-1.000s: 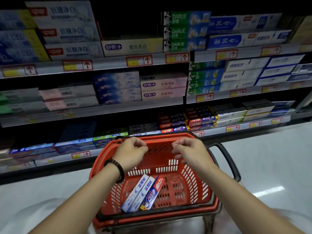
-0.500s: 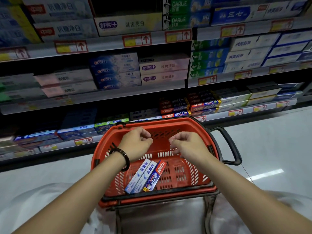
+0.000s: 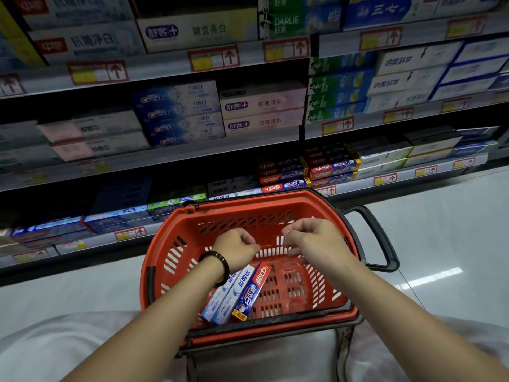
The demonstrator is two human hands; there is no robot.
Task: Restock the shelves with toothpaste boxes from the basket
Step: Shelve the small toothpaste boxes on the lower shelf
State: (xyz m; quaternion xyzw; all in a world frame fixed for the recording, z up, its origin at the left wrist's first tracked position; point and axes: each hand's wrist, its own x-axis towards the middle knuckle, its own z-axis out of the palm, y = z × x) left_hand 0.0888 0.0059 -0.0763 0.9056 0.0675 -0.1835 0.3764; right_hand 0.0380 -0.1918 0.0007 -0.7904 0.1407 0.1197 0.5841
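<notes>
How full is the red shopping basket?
Nearly empty. Red shopping basket holds only three toothpaste boxes, lying side by side at its left.

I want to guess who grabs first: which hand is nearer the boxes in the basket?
Left. The left hand hovers over the far ends of the boxes; the right hand hangs off to their right.

The basket (image 3: 249, 215) stands before the shelves (image 3: 170, 158), resting on a stand (image 3: 344, 346) close in front of the person. The toothpaste boxes (image 3: 237, 295) lie side by side in its left half, their near ends against the near wall. The left hand (image 3: 237, 248) and the right hand (image 3: 316, 241) hang above the basket's middle, beside each other but apart, the left over the boxes' far ends. The basket's handle (image 3: 381, 238) juts out to the right. Behind the basket, stacked boxes (image 3: 286, 172) sit on the lowest shelf, with more rows above
</notes>
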